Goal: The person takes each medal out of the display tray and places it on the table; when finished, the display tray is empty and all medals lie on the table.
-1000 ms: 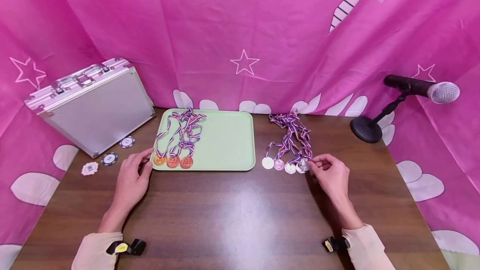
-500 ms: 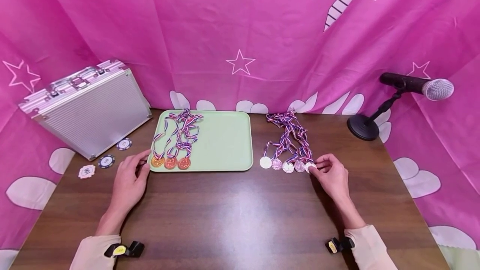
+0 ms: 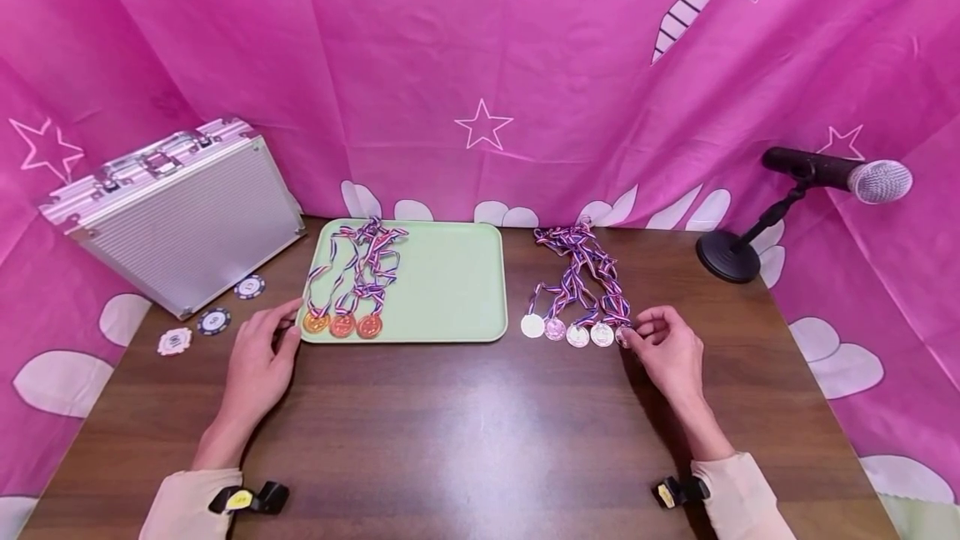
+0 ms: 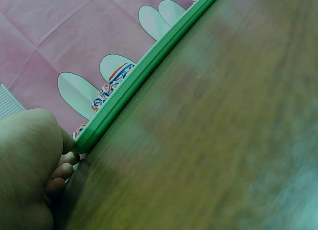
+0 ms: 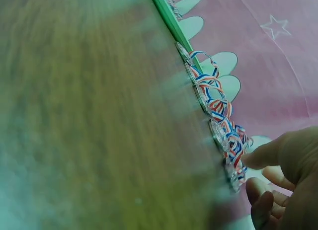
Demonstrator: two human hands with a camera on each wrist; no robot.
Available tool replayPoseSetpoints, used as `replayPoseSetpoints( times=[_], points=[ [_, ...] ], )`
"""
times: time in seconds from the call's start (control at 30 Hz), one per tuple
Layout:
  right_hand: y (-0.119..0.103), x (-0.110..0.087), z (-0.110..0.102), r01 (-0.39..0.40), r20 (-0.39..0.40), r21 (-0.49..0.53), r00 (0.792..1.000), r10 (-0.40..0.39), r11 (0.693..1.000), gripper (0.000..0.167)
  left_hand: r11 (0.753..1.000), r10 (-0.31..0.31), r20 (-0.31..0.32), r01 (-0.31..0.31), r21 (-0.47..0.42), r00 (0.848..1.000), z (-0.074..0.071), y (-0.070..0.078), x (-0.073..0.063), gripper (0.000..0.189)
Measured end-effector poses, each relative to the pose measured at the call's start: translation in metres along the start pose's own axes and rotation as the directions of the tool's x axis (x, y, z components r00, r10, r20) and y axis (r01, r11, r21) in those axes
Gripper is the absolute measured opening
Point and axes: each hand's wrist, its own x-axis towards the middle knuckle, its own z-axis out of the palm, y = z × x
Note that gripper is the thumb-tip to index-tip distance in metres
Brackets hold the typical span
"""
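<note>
My left hand (image 3: 262, 352) grips the near-left corner of a pale green tray (image 3: 450, 282), with the thumb at its rim. In the left wrist view the thumb meets the tray's corner (image 4: 89, 138) and the other fingers curl below it. On the tray's left side lie a gold medal (image 3: 317, 322) and two bronze ones (image 3: 370, 325), ribbons stretched behind. Right of the tray, several silver medals (image 3: 577, 335) form a row, with tangled striped ribbons (image 3: 581, 261) behind. My right hand (image 3: 670, 352) pinches the rightmost silver medal (image 3: 622, 337), partly hidden by the thumb.
A silver aluminium case (image 3: 187, 223) stands at the back left with several poker chips (image 3: 213, 322) before it. A microphone (image 3: 840, 175) on a black stand (image 3: 729, 257) is at the back right. A pink curtain (image 3: 420, 65) hangs behind the table (image 3: 480, 440).
My right hand has drawn the last silver medal rightward from above its neighbours to the row's right end. My left hand keeps its place at the tray; the head view has shifted slightly.
</note>
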Motion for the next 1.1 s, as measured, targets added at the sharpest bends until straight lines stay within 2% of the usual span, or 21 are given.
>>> replayPoseSetpoints(
  times=[0.17,0.37,0.5,0.67,0.8,0.9,1.1],
  points=[
    [-0.020,-0.003,0.009,0.053,-0.008,0.031,0.999,-0.053,0.998,0.024,1.000,-0.002,0.006,0.002,0.002,1.000,0.001,-0.001,0.000,0.040],
    [-0.052,-0.010,0.029,0.160,0.028,0.093,0.986,-0.163,0.983,0.024,1.000,-0.006,0.010,0.006,-0.010,1.000,0.000,-0.002,0.000,0.040],
    [-0.073,-0.016,0.048,0.214,0.071,0.162,0.971,-0.228,0.963,0.021,1.000,-0.007,0.008,0.007,-0.007,1.000,-0.001,-0.001,0.000,0.040],
    [-0.096,-0.029,0.077,0.225,0.161,0.239,0.950,-0.267,0.944,0.017,1.000,-0.011,0.011,0.011,-0.004,1.000,-0.001,-0.002,-0.001,0.040],
    [-0.113,-0.040,0.096,0.255,0.200,0.288,0.927,-0.318,0.923,0.016,1.000,-0.003,0.007,0.003,-0.009,1.000,-0.001,-0.002,0.000,0.040],
    [-0.126,-0.045,0.108,0.298,0.198,0.302,0.910,-0.365,0.906,0.013,1.000,0.002,0.001,-0.002,-0.014,1.000,-0.001,-0.001,0.000,0.040],
    [-0.148,-0.049,0.131,0.357,0.215,0.256,0.885,-0.413,0.898,0.009,1.000,0.007,-0.002,-0.007,-0.010,1.000,-0.001,0.000,0.000,0.040]
  ],
)
